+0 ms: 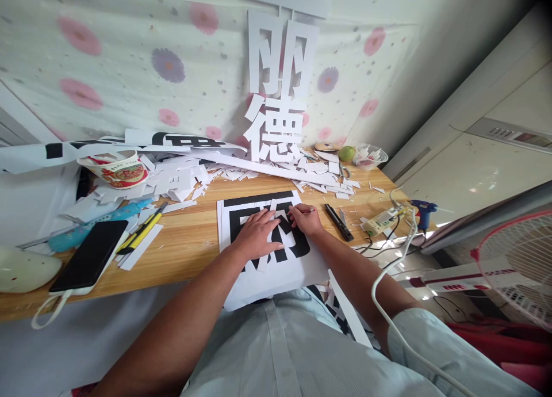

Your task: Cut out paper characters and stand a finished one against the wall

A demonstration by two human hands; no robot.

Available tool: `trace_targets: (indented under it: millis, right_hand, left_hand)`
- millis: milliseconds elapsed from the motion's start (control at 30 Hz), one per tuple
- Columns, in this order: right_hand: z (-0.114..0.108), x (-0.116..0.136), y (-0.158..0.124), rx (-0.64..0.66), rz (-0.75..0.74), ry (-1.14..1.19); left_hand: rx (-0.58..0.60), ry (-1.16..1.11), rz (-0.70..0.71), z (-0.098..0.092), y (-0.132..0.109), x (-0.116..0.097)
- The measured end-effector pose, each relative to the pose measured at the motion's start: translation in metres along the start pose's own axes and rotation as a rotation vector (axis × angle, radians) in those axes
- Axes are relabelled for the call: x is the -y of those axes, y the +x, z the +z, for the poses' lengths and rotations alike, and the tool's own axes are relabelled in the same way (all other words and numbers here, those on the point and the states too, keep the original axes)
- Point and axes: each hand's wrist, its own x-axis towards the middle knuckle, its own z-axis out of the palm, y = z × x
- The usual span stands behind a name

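Observation:
A white sheet (245,290) printed with a bold black character lies at the table's front edge, partly hanging over it. My left hand (257,236) rests flat on it with fingers spread, over narrow white strips of card or paper. My right hand (306,218) pinches a thin pencil-like stick (309,210) with a reddish end, close to the black print. Its tip is hidden by the fingers. To the right of that hand lie a black utility knife (338,222) and a small grey blade-like piece (343,216).
White cut-out characters (275,129) stand against the flowered curtain, above heaped paper scraps (172,175). At left are a paper bowl (118,175), a phone (92,256) and a yellow cutter (140,231). Rightward sit a power strip (383,221), a blue glue gun (426,213), cables and a fan (521,259).

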Motion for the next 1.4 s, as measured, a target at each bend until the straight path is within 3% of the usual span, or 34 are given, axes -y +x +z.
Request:
trace_targets:
  millis: [1400]
  right_hand:
    - [-0.009, -0.004, -0.025, -0.001, 0.014, 0.042]
  left_hand:
    - [-0.027, 0.011, 0.016, 0.005, 0.002, 0.003]
